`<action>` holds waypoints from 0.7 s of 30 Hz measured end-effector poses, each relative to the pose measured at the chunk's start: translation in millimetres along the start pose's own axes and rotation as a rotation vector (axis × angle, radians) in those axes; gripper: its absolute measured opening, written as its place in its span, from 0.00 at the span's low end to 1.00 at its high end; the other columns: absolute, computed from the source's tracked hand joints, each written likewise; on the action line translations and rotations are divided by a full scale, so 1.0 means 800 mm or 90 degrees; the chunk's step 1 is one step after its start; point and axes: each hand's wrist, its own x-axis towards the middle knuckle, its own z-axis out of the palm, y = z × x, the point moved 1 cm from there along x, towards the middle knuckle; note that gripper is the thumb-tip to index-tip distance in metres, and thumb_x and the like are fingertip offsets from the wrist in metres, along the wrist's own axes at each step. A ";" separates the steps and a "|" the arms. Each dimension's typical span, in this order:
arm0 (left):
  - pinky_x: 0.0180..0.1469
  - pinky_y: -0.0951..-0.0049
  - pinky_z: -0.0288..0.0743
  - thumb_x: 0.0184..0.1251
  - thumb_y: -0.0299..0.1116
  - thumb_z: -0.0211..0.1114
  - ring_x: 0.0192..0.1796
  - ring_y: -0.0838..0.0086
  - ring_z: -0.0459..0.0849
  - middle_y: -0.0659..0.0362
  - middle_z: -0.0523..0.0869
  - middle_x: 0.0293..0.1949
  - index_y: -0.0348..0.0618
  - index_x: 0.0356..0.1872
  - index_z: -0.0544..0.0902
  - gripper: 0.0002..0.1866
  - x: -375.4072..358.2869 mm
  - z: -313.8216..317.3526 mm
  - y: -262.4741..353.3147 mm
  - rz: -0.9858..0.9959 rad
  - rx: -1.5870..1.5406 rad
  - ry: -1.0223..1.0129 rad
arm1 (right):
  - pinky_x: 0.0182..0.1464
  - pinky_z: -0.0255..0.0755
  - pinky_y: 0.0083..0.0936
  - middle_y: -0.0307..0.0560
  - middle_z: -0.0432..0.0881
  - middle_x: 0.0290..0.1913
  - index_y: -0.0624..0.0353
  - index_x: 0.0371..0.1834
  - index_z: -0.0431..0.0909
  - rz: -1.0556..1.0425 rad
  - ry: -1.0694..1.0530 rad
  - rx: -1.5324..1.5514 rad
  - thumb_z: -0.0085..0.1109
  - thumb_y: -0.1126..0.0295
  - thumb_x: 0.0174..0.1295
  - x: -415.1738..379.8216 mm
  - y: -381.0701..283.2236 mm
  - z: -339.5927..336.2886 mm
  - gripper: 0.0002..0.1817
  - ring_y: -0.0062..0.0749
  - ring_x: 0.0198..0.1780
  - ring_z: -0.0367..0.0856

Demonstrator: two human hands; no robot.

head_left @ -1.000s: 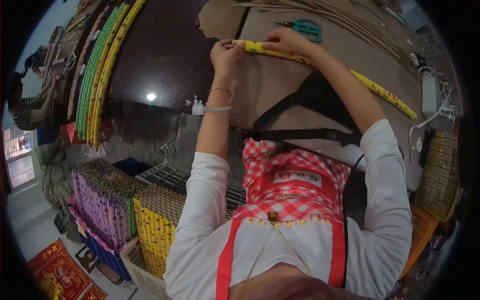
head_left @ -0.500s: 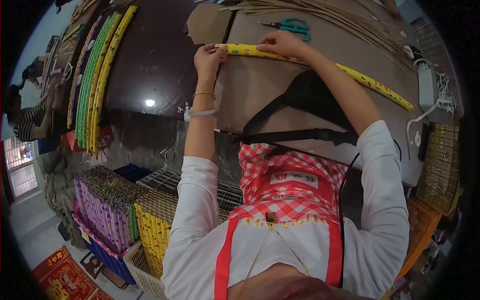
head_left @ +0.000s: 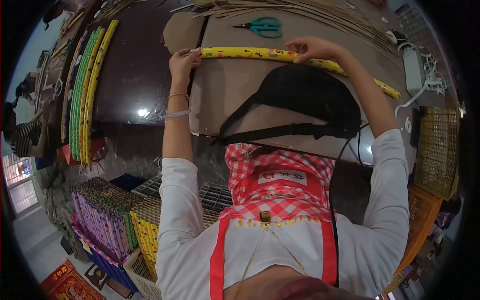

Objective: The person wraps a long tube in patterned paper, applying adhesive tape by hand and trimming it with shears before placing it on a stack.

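A long yellow tube (head_left: 242, 52) printed with small coloured figures lies across the brown tabletop in front of me. At its left end, the fingers of my left hand (head_left: 184, 64) are closed in a pinch. Farther along, my right hand (head_left: 317, 49) curves its thumb and fingers loosely round the tube. The tube's right part passes beneath my right forearm and shows again beyond it. A black waist bag (head_left: 307, 97) with a strap lies on the table between my arms. Teal-handled scissors (head_left: 265, 27) rest just beyond the tube.
Thin brown strips (head_left: 280, 9) lie along the far side. A white power strip (head_left: 413, 70) with cables is at the right. Yellow and green tubes (head_left: 95, 85) lie at the left. Below stand baskets (head_left: 137, 272) of upright tubes. Another person (head_left: 27, 135) sits at far left.
My right hand has slid rightward along the tube, away from my left hand, and its fingers have spread more. The left hand stays at the tube's end. The view has shifted slightly.
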 end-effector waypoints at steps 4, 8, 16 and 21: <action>0.30 0.77 0.76 0.52 0.31 0.70 0.29 0.74 0.81 0.50 0.81 0.30 0.22 0.47 0.70 0.27 -0.008 0.009 0.000 0.092 0.185 0.113 | 0.57 0.67 0.26 0.44 0.71 0.48 0.53 0.63 0.65 -0.039 0.082 0.095 0.69 0.72 0.46 -0.078 0.061 -0.007 0.37 0.31 0.49 0.72; 0.53 0.60 0.67 0.52 0.26 0.64 0.51 0.55 0.75 0.47 0.77 0.48 0.35 0.53 0.72 0.24 -0.051 0.074 0.028 0.689 0.658 0.339 | 0.56 0.70 0.30 0.45 0.74 0.50 0.50 0.61 0.67 -0.015 0.227 -0.120 0.69 0.67 0.46 -0.131 0.086 0.004 0.35 0.37 0.51 0.75; 0.50 0.64 0.71 0.55 0.31 0.64 0.48 0.61 0.77 0.58 0.77 0.51 0.53 0.56 0.76 0.24 -0.056 0.153 -0.002 0.644 0.664 -0.320 | 0.60 0.66 0.32 0.44 0.71 0.58 0.45 0.63 0.64 0.005 0.273 0.019 0.63 0.64 0.54 -0.135 0.087 0.020 0.31 0.38 0.57 0.71; 0.50 0.63 0.70 0.55 0.30 0.64 0.47 0.58 0.77 0.54 0.77 0.49 0.51 0.56 0.76 0.23 -0.048 0.154 -0.007 0.669 0.641 -0.322 | 0.68 0.51 0.40 0.34 0.53 0.72 0.40 0.70 0.51 -0.290 0.447 -0.423 0.52 0.55 0.61 -0.058 0.030 0.017 0.35 0.33 0.69 0.57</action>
